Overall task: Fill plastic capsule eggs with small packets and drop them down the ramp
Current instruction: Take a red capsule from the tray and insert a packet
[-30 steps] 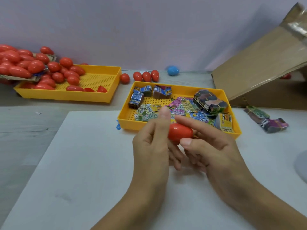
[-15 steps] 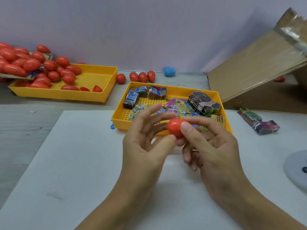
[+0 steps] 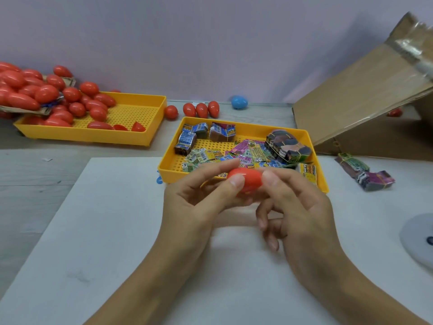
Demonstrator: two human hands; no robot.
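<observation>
— So, what are the fingers doing?

— Both hands pinch one red capsule egg (image 3: pixel 246 180). The left hand (image 3: pixel 199 202) has its thumb on the near side and its forefinger over the top; the right hand (image 3: pixel 297 207) meets it from the other end, thumb and forefinger curled on the shell, the other fingers folded loosely below.

— Is the egg closed?

— It looks whole, but the fingers cover where the seam would be, so I cannot tell.

— Where is it held?

— Above the white board (image 3: pixel 105 231), just in front of the near wall of the packet tray (image 3: pixel 236 121).

— What lies in that tray?

— Loose small packets (image 3: pixel 253 152) spread across the perforated floor, with banded bundles at its back and right.

— And further out?

— To the left, a second yellow tray (image 3: pixel 131 118) with a heap of red eggs (image 3: pixel 46 95) spilling into it. Between the trays and the wall stand four more red eggs, and a blue egg (image 3: pixel 239 102) beside them. On the right rises the cardboard ramp (image 3: pixel 358 95), tilted upward to the right, and near its foot lie two more packet bundles (image 3: pixel 365 172) on the board.
</observation>
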